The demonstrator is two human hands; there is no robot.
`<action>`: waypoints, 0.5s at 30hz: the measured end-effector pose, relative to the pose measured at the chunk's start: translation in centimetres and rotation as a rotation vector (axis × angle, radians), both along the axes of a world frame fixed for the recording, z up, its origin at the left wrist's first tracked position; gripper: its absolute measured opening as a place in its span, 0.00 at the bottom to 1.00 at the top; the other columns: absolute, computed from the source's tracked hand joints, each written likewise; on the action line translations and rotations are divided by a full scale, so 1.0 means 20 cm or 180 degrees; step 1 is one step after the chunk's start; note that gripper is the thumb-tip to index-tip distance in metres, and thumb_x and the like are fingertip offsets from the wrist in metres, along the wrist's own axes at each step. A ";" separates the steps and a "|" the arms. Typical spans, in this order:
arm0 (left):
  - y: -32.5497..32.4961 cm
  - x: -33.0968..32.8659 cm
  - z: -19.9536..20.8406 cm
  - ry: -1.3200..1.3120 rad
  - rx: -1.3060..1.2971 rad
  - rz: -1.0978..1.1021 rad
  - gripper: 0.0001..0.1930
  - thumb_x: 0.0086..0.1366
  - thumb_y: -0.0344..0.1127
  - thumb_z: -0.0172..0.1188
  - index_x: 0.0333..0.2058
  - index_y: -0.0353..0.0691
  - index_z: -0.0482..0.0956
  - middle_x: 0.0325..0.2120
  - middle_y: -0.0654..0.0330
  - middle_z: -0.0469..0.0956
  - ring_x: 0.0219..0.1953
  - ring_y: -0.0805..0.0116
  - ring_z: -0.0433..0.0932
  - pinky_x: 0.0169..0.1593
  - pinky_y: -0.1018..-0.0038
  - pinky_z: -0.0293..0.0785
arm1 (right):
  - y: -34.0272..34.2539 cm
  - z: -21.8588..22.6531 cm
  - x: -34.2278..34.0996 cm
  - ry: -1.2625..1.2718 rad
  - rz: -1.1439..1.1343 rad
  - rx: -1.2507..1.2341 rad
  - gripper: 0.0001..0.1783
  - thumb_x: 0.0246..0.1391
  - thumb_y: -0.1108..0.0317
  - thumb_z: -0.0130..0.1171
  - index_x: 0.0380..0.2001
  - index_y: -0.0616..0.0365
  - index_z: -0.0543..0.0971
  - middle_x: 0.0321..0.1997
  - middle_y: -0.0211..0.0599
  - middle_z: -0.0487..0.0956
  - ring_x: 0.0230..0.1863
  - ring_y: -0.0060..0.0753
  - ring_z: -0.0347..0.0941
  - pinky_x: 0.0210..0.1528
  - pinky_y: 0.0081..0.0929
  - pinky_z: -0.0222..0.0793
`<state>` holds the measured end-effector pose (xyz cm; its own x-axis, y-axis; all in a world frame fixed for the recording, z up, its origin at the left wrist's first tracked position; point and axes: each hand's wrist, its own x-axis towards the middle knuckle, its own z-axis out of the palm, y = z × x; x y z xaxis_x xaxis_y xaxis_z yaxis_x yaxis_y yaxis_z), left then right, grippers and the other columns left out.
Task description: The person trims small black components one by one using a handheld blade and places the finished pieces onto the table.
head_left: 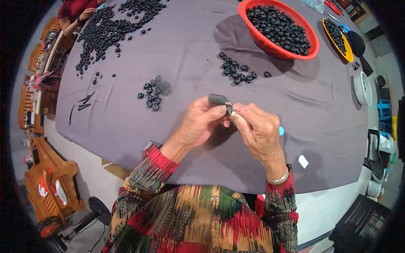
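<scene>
My left hand [197, 123] and my right hand [258, 128] meet above the grey-covered table. Between their pinched fingertips is a small black rubbery piece [229, 109], mostly hidden by the fingers. A dark textured finger cover [217, 99] sits on a finger of my left hand. Left of my hands lies a small group of round black parts with hollow centres [153, 92]. Another such cluster [236, 69] lies beyond my hands, in front of a red plastic basket [314, 51] heaped with similar parts.
A large spread of black parts [103, 36] covers the far left, near another person's hand [87, 14]. Thin black strips [85, 105] lie at left. To the right are a yellow tray [349, 54], a white bowl [366, 88], a white scrap [303, 161] and a blue disc [281, 130].
</scene>
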<state>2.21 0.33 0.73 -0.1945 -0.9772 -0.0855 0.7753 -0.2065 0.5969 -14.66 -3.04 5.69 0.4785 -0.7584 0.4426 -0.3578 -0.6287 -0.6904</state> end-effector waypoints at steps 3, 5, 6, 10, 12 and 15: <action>0.00 -0.02 -0.01 -0.0146 -0.0011 0.0144 0.05 0.65 0.26 0.57 0.38 0.36 0.78 0.34 0.60 0.79 0.33 0.73 0.76 0.38 0.78 0.75 | 0.01 -0.01 0.01 0.0023 -0.0142 0.0091 0.06 0.52 0.73 0.60 0.34 0.60 0.80 0.23 0.36 0.77 0.22 0.36 0.75 0.23 0.27 0.68; 0.01 -0.04 -0.02 -0.0221 -0.0028 0.0119 0.05 0.65 0.26 0.57 0.39 0.35 0.78 0.34 0.60 0.79 0.34 0.73 0.76 0.38 0.77 0.75 | 0.01 -0.02 0.01 0.0015 -0.0188 0.0162 0.07 0.52 0.75 0.60 0.35 0.65 0.80 0.25 0.42 0.78 0.23 0.37 0.75 0.24 0.26 0.68; 0.01 -0.05 -0.02 -0.0291 -0.0039 0.0105 0.05 0.65 0.26 0.57 0.39 0.35 0.78 0.34 0.60 0.79 0.34 0.73 0.77 0.38 0.77 0.75 | 0.01 -0.03 0.01 0.0170 -0.0274 0.0087 0.06 0.54 0.74 0.58 0.35 0.65 0.79 0.26 0.42 0.78 0.25 0.37 0.77 0.25 0.25 0.69; 0.01 -0.09 -0.01 0.0030 0.0070 0.0160 0.05 0.65 0.26 0.58 0.39 0.35 0.78 0.32 0.61 0.79 0.34 0.73 0.76 0.38 0.77 0.75 | 0.01 -0.03 0.00 -0.0291 -0.0244 0.0822 0.10 0.59 0.69 0.55 0.36 0.66 0.79 0.30 0.43 0.80 0.28 0.32 0.78 0.30 0.25 0.71; 0.00 -0.07 -0.02 0.0216 0.0032 -0.0131 0.05 0.64 0.28 0.59 0.39 0.37 0.78 0.31 0.61 0.78 0.33 0.72 0.75 0.37 0.77 0.75 | 0.00 -0.02 -0.02 -0.0210 -0.0385 0.0651 0.10 0.59 0.69 0.54 0.36 0.66 0.79 0.30 0.42 0.80 0.29 0.30 0.78 0.32 0.25 0.71; 0.00 -0.07 -0.01 0.0397 0.0244 -0.0029 0.05 0.64 0.29 0.59 0.38 0.38 0.77 0.31 0.62 0.77 0.32 0.72 0.75 0.36 0.77 0.74 | -0.03 -0.03 -0.07 -0.0195 -0.0589 0.0438 0.11 0.60 0.68 0.54 0.38 0.67 0.79 0.31 0.41 0.81 0.30 0.28 0.76 0.34 0.25 0.70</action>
<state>0.89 0.40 0.60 -0.2171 -0.9668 -0.1345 0.8403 -0.2552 0.4782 -15.99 -3.58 5.06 0.3011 -0.8859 0.3530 -0.4130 -0.4548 -0.7890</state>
